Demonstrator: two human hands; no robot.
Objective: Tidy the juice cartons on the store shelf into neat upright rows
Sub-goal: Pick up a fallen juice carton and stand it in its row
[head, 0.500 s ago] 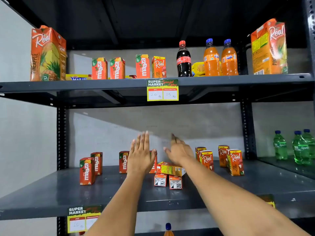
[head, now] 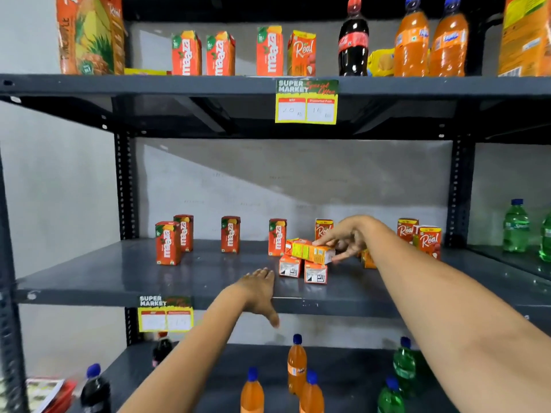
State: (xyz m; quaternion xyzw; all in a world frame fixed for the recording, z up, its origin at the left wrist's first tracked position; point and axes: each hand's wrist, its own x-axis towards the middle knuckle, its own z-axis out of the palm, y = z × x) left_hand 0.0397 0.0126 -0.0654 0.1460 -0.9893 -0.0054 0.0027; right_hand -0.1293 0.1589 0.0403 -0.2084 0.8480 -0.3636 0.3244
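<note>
Now the right hand (head: 343, 238) is closing on a toppled carton (head: 311, 251) lying across two more fallen ones just beneath it; the left hand (head: 259, 289) is resting open and empty on the shelf (head: 119, 275) edge. Small, stiff and probably light, it is best pinched across its narrow sides. Upright cartons beside the hand are reading "Maaza" (head: 277, 237) and "Real" (head: 429, 241)

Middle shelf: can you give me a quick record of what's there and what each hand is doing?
upright cartons: four Maaza at left, Real cartons at right
toppled cartons: one lying across two on their sides
right hand: fingers closing on the top toppled carton
left hand: open, palm down at the shelf edge, holding nothing
</note>
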